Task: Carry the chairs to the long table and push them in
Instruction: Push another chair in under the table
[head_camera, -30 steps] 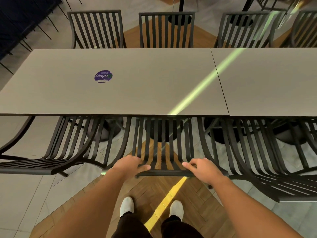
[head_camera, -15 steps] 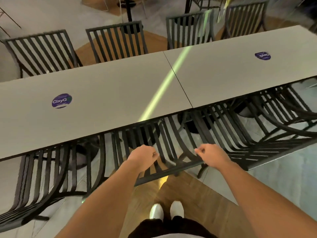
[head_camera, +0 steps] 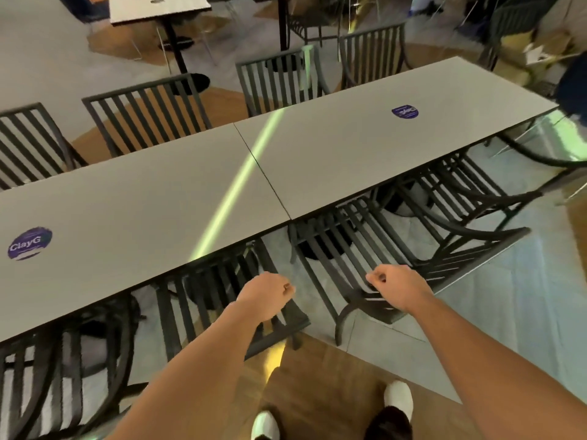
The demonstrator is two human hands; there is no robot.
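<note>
While the dark slatted metal chair (head_camera: 222, 300) sits tucked under the long grey bench's (head_camera: 190, 198) near edge, left hand (head_camera: 265, 295) and right hand (head_camera: 395, 289) hover loosely curled, holding nothing; the left is nearer its backrest.

Chairs (head_camera: 222, 300) stand tucked under both long sides of the long table (head_camera: 254, 173).

Reads "ClayG" in white on a round purple sticker (head_camera: 29, 243), stuck flat on the counter (head_camera: 133, 217) near its left end. Second purple sticker (head_camera: 405, 112) farther right on the same counter, turned away, lettering too blurred to read.
</note>
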